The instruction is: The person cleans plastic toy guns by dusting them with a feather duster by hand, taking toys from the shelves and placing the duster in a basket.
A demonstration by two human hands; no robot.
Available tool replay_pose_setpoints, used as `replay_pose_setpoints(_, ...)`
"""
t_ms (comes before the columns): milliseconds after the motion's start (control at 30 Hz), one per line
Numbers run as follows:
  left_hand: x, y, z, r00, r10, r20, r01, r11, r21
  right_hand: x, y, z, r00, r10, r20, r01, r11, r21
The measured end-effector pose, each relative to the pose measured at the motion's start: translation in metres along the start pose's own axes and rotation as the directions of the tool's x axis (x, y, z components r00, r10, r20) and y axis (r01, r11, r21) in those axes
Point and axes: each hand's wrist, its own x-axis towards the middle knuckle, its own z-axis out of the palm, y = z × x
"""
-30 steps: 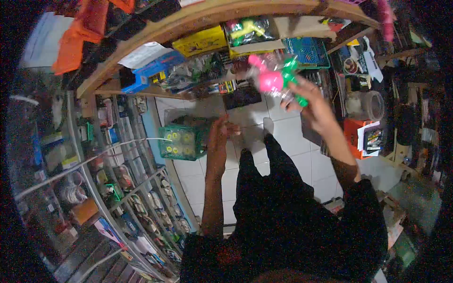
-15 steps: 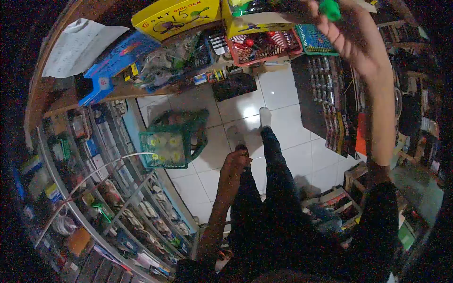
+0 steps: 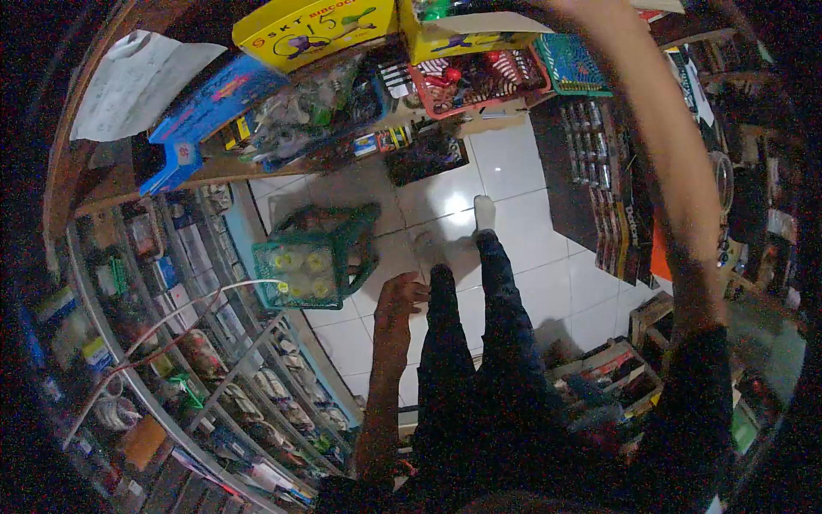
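Head view: an open yellow carton [image 3: 479,44] stands on the shelf just left of the right hand [image 3: 579,7]; contact cannot be told. The top edge of the picture cuts off that hand, so its fingers and any grip cannot be determined. Hands are well apart. The left hand [image 3: 401,295] hangs low, fingers loosely extended and unclosed, just beside a trouser leg [image 3: 443,317]. Below the carton, a red basket [image 3: 492,101] and a teal basket [image 3: 582,90] sit near the right forearm. A yellow SKT BIBCOCK box [image 3: 321,34] stands farther left of the right hand.

Open room: white floor tiles [image 3: 509,163] extend ahead of the left hand to the wooden shelf edge [image 3: 218,177]. A green crate [image 3: 300,302] bounds that hand's left side, the glass display case [image 3: 205,420] beyond it.

Green contents of the carton are partly cut off. Goods beyond the right forearm are too dark to identify.
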Motion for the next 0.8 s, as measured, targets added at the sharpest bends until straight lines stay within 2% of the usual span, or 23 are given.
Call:
replay_pose_setpoints(67, -0.006, -0.007, -0.001, 0.999, -0.047, -0.010, 0.047, 0.999, -0.001, -0.023, 0.004, 0.009, 0.999, -0.040, -0.025, 0.039, 0.998, -0.052)
replay_pose_setpoints(133, -0.009, -0.011, -0.001, 0.997, -0.075, -0.016, 0.075, 0.997, -0.006, -0.053, 0.009, 0.028, 0.980, -0.139, -0.142, 0.107, 0.972, -0.210)
replay_pose_setpoints(200, -0.011, -0.014, 0.000, 0.996, -0.082, -0.023, 0.081, 0.997, -0.018, -0.084, 0.022, 0.035, 0.944, -0.265, -0.198, 0.163, 0.894, -0.418)
replay_pose_setpoints(267, -0.008, -0.030, -0.006, 0.998, -0.059, -0.011, 0.058, 0.997, -0.040, -0.112, 0.033, 0.016, 0.897, -0.402, -0.183, 0.200, 0.739, -0.643)
replay_pose_setpoints(333, -0.011, -0.035, -0.010, 0.999, -0.049, -0.010, 0.048, 0.998, -0.048, -0.129, 0.025, -0.030, 0.973, -0.206, 0.105, 0.217, 0.660, -0.719)
replay_pose_setpoints(367, -0.010, -0.031, -0.009, 0.999, -0.045, -0.015, 0.044, 0.998, -0.049, -0.134, 0.023, -0.048, 0.966, -0.088, 0.241, 0.243, 0.618, -0.748)
replay_pose_setpoints(400, -0.010, -0.028, -0.008, 0.999, -0.046, -0.017, 0.045, 0.998, -0.048, -0.138, 0.028, -0.057, 0.974, 0.048, 0.222, 0.139, 0.647, -0.750)
replay_pose_setpoints(500, -0.012, -0.024, -0.008, 0.999, -0.017, -0.029, 0.017, 1.000, 0.024, -0.119, 0.052, -0.108, 0.990, 0.134, 0.042, -0.010, 0.370, -0.929)
replay_pose_setpoints(600, -0.011, -0.021, -0.009, 0.999, -0.043, -0.030, 0.044, 0.999, 0.027, -0.071, 0.074, -0.173, 0.999, -0.037, 0.017, 0.028, 0.317, -0.948)
replay_pose_setpoints(633, -0.012, -0.024, -0.009, 0.999, -0.035, -0.038, 0.037, 0.998, 0.053, -0.053, 0.074, -0.181, 0.993, -0.103, 0.064, 0.089, 0.262, -0.961)
replay_pose_setpoints(700, -0.014, -0.030, -0.010, 0.999, -0.016, -0.052, 0.022, 0.994, 0.109, -0.034, 0.076, -0.182, 0.995, -0.103, -0.003, 0.026, 0.286, -0.958)
replay_pose_setpoints(733, -0.016, -0.033, -0.011, 0.999, -0.023, -0.050, 0.027, 0.995, 0.094, -0.029, 0.074, -0.176, 0.993, -0.030, -0.116, -0.097, 0.357, -0.929)
replay_pose_setpoints(767, -0.018, -0.037, -0.011, 0.999, -0.023, -0.045, 0.027, 0.996, 0.079, -0.015, 0.081, -0.180, 0.960, -0.276, 0.053, 0.140, 0.305, -0.942)
replay_pose_setpoints(800, -0.020, -0.040, -0.011, 0.999, -0.029, -0.042, 0.032, 0.998, 0.063, 0.007, 0.087, -0.188, 0.844, -0.491, 0.216, 0.348, 0.196, -0.917)
